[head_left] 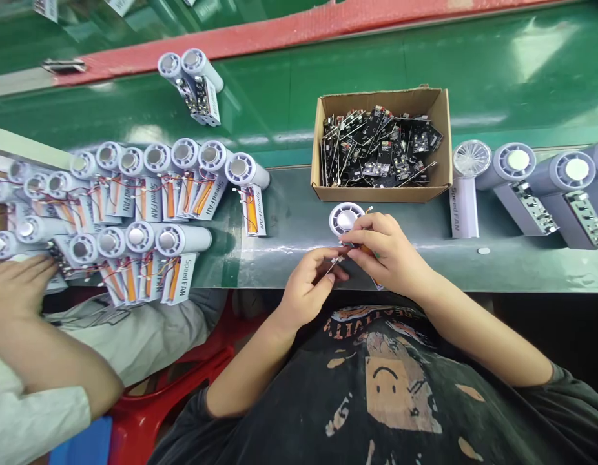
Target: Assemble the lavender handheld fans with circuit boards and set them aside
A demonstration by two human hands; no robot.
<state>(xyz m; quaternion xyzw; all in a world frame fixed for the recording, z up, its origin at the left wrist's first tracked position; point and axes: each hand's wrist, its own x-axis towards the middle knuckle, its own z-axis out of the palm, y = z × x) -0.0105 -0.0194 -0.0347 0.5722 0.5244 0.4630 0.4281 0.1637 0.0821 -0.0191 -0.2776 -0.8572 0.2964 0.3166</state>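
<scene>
A white handheld fan [345,219] lies in front of me at the bench edge, its round end pointing away and its body mostly hidden under my right hand. My left hand [306,284] is closed in a pinch on a small circuit board [334,265], seen nearly edge-on. Close beside it, my right hand [393,255] is closed too, thumb and fingertips together on a thin wire with a small connector at the fan; the fingers partly cover it. Just beyond both hands stands an open cardboard box [381,194], holding many loose black circuit boards [376,152].
Fans with exposed wires and orange parts [183,187] crowd the left side. Fans with boards fitted [526,206] stand at the right, by a clear-capped fan [466,206]. Two more lie on the green surface [199,84]. A co-worker's hand [18,284] rests at far left.
</scene>
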